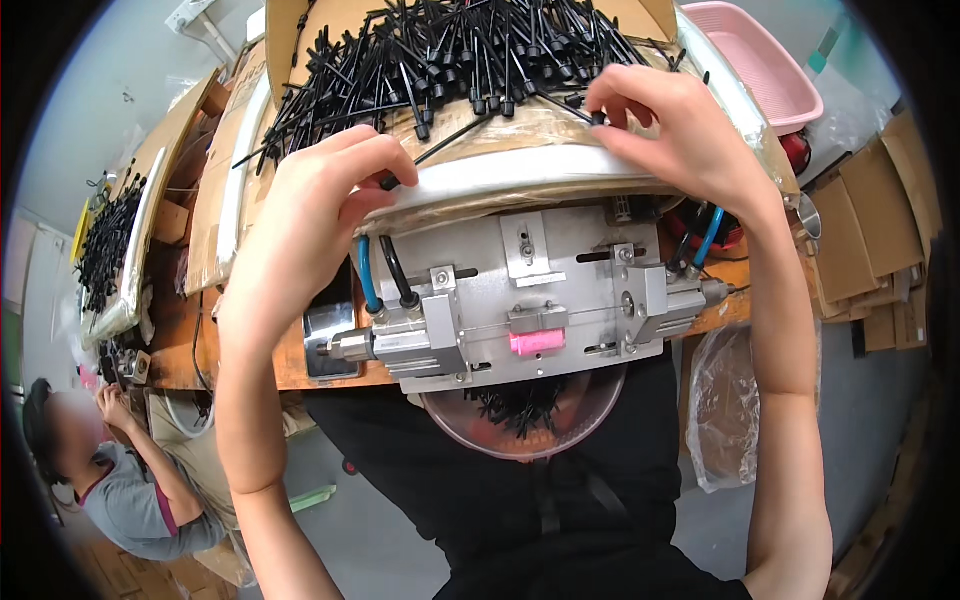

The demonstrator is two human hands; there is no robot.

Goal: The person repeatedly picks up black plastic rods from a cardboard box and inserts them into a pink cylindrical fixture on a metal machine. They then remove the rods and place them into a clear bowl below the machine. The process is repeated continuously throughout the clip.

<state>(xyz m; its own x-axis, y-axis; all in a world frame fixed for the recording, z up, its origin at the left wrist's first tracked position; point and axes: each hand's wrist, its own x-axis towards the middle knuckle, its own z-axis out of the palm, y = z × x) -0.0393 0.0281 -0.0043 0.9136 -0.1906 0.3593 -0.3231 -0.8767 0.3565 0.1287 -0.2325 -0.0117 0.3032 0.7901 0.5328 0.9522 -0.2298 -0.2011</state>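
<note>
My left hand [310,195] is closed in a pinch on the capped end of a thin black rod [450,140], which slants up toward a large heap of similar rods [470,50]. My right hand [690,130] pinches the cap of another black rod [562,105] at the heap's right side. Both hands are over the white padded edge [520,172] of the cardboard tray holding the heap. Below them sits a metal fixture [485,345] with an air cylinder on either side and a small pink piece [538,342] at its middle.
Under the fixture, a clear bowl [600,425] holds more black pieces on my lap. A phone [332,325] lies left of the fixture. A pink basin [790,90] and flattened cardboard [870,230] are to the right. Another person [150,490] works at the far left.
</note>
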